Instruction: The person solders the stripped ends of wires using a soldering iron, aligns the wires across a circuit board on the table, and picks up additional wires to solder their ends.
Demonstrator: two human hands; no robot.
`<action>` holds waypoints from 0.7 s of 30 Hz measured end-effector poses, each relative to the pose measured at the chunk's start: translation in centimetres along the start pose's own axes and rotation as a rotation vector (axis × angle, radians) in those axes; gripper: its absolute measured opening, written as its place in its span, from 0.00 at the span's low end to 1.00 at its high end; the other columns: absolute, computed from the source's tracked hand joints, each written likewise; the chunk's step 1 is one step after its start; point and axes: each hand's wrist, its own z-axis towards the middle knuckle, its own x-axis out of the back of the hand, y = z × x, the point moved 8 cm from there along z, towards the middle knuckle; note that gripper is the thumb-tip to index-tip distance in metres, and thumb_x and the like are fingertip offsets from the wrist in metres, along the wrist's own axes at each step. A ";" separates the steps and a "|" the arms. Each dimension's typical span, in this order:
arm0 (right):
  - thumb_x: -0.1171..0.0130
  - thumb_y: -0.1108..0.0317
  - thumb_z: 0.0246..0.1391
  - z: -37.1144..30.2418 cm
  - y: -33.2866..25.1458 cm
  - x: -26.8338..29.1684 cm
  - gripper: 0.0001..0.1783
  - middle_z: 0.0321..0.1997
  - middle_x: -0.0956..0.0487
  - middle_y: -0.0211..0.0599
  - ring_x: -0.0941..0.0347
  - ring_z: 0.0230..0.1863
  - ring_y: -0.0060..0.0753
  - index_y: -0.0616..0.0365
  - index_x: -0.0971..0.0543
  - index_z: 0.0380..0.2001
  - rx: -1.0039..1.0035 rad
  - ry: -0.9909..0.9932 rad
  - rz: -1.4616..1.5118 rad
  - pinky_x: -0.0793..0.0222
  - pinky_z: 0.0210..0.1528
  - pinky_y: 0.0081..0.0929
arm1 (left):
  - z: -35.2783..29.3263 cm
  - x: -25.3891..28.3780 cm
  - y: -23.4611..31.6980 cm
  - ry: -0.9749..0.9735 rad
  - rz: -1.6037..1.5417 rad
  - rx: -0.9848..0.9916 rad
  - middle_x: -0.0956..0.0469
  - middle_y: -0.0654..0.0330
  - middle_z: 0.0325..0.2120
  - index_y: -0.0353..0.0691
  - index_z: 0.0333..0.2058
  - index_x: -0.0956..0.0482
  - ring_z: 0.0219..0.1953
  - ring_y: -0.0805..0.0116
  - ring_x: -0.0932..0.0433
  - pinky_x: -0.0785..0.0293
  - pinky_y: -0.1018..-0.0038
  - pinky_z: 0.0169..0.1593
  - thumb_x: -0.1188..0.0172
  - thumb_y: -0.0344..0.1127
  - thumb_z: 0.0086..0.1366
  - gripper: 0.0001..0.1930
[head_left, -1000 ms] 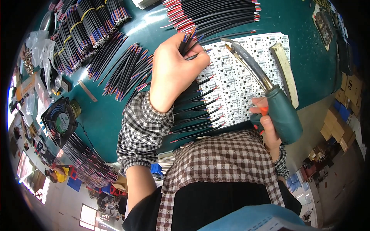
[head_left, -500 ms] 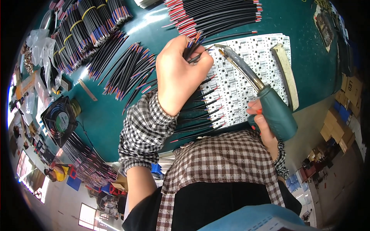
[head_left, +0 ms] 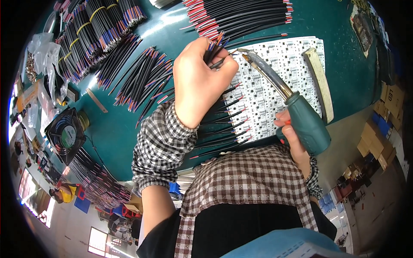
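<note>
My left hand (head_left: 200, 79) is closed on several short black cables (head_left: 214, 50) with coloured wire ends, over the left edge of a white circuit board panel (head_left: 275, 94). One cable sticks out between thumb and finger toward the panel's upper left. My right hand (head_left: 292, 135) grips a green-handled soldering iron (head_left: 307, 122). Its bent tip is close to that cable's end; whether they touch I cannot tell. Along the panel's left edge below lies a row of black cables (head_left: 215, 134), their ends over the board.
A loose pile of cables (head_left: 144, 81) lies left of my hand, with yellow-banded bundles (head_left: 97, 28) behind. More cables (head_left: 241, 19) lie at the back. A pale curved bar (head_left: 318, 84) rests on the panel's right side. A small black fan (head_left: 66, 135) stands at the left.
The soldering iron has shifted very slightly to the left, its tip a little nearer the held cable's end. My left hand has barely moved and keeps its grip.
</note>
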 end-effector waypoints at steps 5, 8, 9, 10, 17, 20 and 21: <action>0.29 0.75 0.45 -0.1 0.1 -0.1 0.30 0.37 0.18 0.45 0.19 0.40 0.31 0.71 0.30 0.51 0.001 0.013 -0.004 0.23 0.45 0.28 | 0.1 0.0 0.0 -0.007 0.009 -0.001 0.24 0.53 0.22 0.31 0.21 0.29 0.23 0.58 0.24 0.28 0.69 0.30 0.36 0.28 0.46 0.09; 0.29 0.75 0.45 -0.2 0.1 0.3 0.29 0.37 0.18 0.44 0.19 0.38 0.29 0.71 0.29 0.51 0.015 0.015 -0.039 0.23 0.45 0.27 | 0.2 0.0 0.2 -0.011 0.006 0.001 0.23 0.53 0.22 0.31 0.20 0.29 0.23 0.57 0.24 0.28 0.69 0.30 0.36 0.28 0.46 0.10; 0.29 0.75 0.45 -0.2 -0.1 0.1 0.29 0.37 0.18 0.44 0.19 0.38 0.29 0.71 0.29 0.50 0.070 -0.042 -0.109 0.23 0.44 0.27 | 0.3 0.0 0.2 -0.013 0.007 0.000 0.23 0.52 0.22 0.31 0.20 0.29 0.23 0.57 0.24 0.28 0.69 0.30 0.36 0.28 0.46 0.10; 0.29 0.75 0.45 -0.2 -0.2 -0.2 0.29 0.36 0.18 0.44 0.20 0.37 0.29 0.71 0.29 0.50 0.126 -0.101 -0.176 0.23 0.44 0.26 | 0.2 0.1 0.2 -0.012 0.010 0.000 0.23 0.52 0.22 0.31 0.20 0.29 0.23 0.57 0.24 0.28 0.69 0.30 0.36 0.28 0.46 0.10; 0.30 0.74 0.46 -0.3 -0.9 -0.1 0.31 0.42 0.19 0.47 0.20 0.40 0.33 0.71 0.31 0.53 0.018 0.035 0.052 0.23 0.44 0.30 | 0.3 -0.1 0.2 -0.010 0.013 0.003 0.23 0.52 0.21 0.31 0.20 0.30 0.23 0.57 0.24 0.28 0.69 0.30 0.36 0.28 0.46 0.10; 0.45 0.57 0.59 -0.6 -1.1 -0.4 0.25 0.45 0.26 0.45 0.24 0.46 0.40 0.68 0.30 0.50 -0.126 -0.055 0.020 0.25 0.47 0.33 | 0.3 -0.1 0.3 -0.007 0.016 -0.006 0.24 0.52 0.21 0.31 0.20 0.30 0.23 0.57 0.24 0.28 0.69 0.30 0.37 0.29 0.46 0.10; 0.46 0.56 0.59 -0.6 -1.5 -0.3 0.27 0.46 0.26 0.46 0.24 0.46 0.41 0.70 0.31 0.52 -0.034 -0.033 0.059 0.24 0.45 0.34 | 0.3 0.0 0.3 -0.004 0.019 -0.005 0.24 0.52 0.21 0.31 0.20 0.30 0.22 0.57 0.24 0.28 0.69 0.30 0.37 0.29 0.46 0.10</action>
